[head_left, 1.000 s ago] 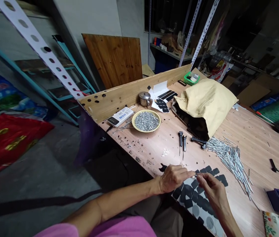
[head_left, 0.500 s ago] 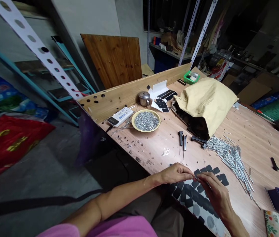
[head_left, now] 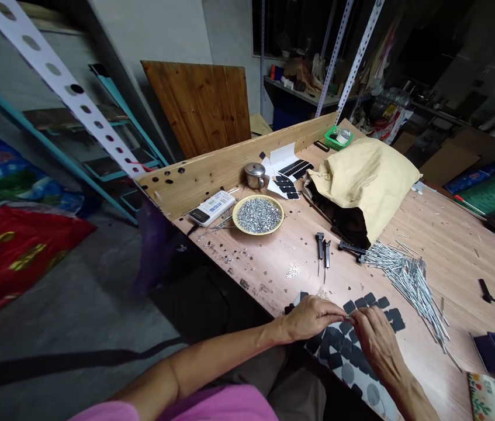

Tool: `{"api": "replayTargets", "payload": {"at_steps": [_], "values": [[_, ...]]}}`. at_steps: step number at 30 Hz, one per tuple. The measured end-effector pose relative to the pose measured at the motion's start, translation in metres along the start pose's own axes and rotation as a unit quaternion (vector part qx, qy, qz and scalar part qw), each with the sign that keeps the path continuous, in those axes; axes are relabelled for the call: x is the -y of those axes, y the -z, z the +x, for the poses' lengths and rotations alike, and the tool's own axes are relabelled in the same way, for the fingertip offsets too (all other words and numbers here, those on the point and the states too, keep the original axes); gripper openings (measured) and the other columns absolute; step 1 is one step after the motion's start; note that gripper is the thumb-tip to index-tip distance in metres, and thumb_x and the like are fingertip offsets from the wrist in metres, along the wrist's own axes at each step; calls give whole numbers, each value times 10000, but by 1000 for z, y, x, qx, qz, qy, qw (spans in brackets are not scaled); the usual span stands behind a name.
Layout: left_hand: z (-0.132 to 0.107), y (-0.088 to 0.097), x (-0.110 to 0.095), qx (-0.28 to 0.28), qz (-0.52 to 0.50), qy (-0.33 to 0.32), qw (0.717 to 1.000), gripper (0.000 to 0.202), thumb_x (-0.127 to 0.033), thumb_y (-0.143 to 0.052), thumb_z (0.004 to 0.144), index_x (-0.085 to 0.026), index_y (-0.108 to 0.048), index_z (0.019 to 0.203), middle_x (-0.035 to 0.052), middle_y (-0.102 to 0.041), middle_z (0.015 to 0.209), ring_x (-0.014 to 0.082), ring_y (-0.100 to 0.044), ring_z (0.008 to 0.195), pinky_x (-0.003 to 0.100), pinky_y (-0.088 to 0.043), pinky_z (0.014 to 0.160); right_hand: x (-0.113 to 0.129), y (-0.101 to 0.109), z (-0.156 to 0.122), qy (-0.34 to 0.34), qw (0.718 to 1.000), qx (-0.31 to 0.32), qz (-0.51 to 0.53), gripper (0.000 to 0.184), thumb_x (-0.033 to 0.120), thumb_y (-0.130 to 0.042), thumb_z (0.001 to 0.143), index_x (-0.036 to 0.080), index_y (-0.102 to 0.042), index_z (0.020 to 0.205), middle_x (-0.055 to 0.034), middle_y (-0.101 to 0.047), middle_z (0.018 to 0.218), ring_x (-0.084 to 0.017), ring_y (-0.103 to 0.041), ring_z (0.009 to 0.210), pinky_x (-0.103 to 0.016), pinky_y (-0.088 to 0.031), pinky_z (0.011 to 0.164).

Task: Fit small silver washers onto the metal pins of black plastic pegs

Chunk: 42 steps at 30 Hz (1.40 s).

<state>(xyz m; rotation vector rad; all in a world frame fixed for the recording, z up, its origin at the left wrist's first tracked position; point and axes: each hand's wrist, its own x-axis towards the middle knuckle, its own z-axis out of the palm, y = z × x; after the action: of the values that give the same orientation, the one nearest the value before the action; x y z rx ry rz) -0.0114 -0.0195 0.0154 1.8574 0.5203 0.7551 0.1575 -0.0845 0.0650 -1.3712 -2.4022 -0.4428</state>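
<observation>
The left hand point(head_left: 315, 316) and right hand point(head_left: 376, 336) meet above black squares point(head_left: 335, 361).

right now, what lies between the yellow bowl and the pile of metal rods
The head view shows two black-handled pieces there, then more black parts beside the metal rods.

Piece point(head_left: 349, 319) between left hand point(head_left: 311, 317) and right hand point(head_left: 375, 334), mostly hidden, too small to tell; red bag point(head_left: 14, 254), cropped at left

Black squares point(head_left: 346, 351), silvery rods point(head_left: 409, 286); tan bag point(head_left: 372, 181)
</observation>
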Motion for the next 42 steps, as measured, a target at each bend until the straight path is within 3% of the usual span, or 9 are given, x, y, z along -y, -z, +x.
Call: {"api": "replayTargets", "payload": {"at_steps": [4, 7, 13, 18, 22, 26, 30, 35, 42], "values": [[-5, -4, 3, -50, 223, -139, 963, 275, -242, -413, 937, -162, -675, 954, 25, -682, 700, 98, -637, 664, 170, -475, 603, 5, -10, -9, -69, 994, 13, 85, 196, 225, -373, 937, 203, -531, 824, -29, -537, 707, -148, -484, 626, -270, -398, 585], [-6, -3, 7, -92, 322, -195, 922, 291, -174, -365, 939, -167, -656, 933, -13, -582, 560, 88, -573, 543, 174, -425, 509, 13, -11, -8, -195, 961, 41, 194, 248, 290, -302, 958, 219, -489, 811, 1, -523, 664, -126, -502, 575, -238, -419, 538], [-3, 0, 7, -115, 372, -215, 896, 244, -142, -383, 923, -171, -619, 976, -22, -566, 592, 92, -552, 555, 190, -416, 516, 12, 4, 7, -321, 886, 126, 310, 446, 565, -273, 901, 232, -475, 684, 9, -535, 586, -135, -527, 523, -244, -435, 496], [-4, -5, 4, -103, 381, -201, 896, 242, -140, -389, 920, -178, -623, 972, -19, -560, 592, 96, -559, 564, 181, -414, 510, 8, 9, 9, -379, 833, 144, 377, 479, 636, -330, 849, 223, -458, 642, 29, -489, 504, -122, -483, 457, -232, -408, 443], [-3, -6, 1, -63, 293, -120, 947, 260, -225, -399, 937, -170, -653, 940, 14, -662, 698, 113, -622, 648, 188, -454, 581, 9, 8, 5, -340, 876, 116, 322, 406, 541, -369, 885, 211, -511, 694, 13, -539, 543, -123, -517, 477, -226, -414, 451], [4, 1, -1, 24, 27, 27, 999, 210, -253, -506, 893, -158, -687, 941, 39, -711, 902, 129, -645, 831, 196, -464, 749, 7, 9, 1, -203, 946, 60, 246, 233, 360, -423, 918, 211, -579, 830, -17, -608, 682, -126, -582, 579, -223, -466, 529], [8, 11, -2, 122, -248, 151, 949, 284, -366, -584, 832, -107, -699, 832, -11, -615, 624, 67, -538, 587, 158, -409, 570, 2, 14, 1, -78, 961, 53, 259, 199, 209, -394, 933, 217, -586, 989, -36, -639, 782, -122, -623, 689, -211, -507, 604], [8, 15, -5, 173, -392, 239, 872, 584, -617, -664, 634, -83, -676, 871, -102, -316, 446, 20, -223, 393, 172, -123, 370, 0, 21, 8, -81, 958, 30, 273, 177, 189, -412, 928, 217, -578, 978, -36, -658, 794, -121, -646, 699, -202, -519, 594], [10, 11, -2, 131, -355, 204, 903, 612, -641, -656, 615, -76, -684, 850, -73, -398, 468, 28, -291, 434, 193, -150, 406, 1, 24, 12, -126, 959, 35, 252, 172, 300, -473, 909, 214, -614, 865, -32, -650, 734, -135, -646, 634, -210, -510, 534]]}}
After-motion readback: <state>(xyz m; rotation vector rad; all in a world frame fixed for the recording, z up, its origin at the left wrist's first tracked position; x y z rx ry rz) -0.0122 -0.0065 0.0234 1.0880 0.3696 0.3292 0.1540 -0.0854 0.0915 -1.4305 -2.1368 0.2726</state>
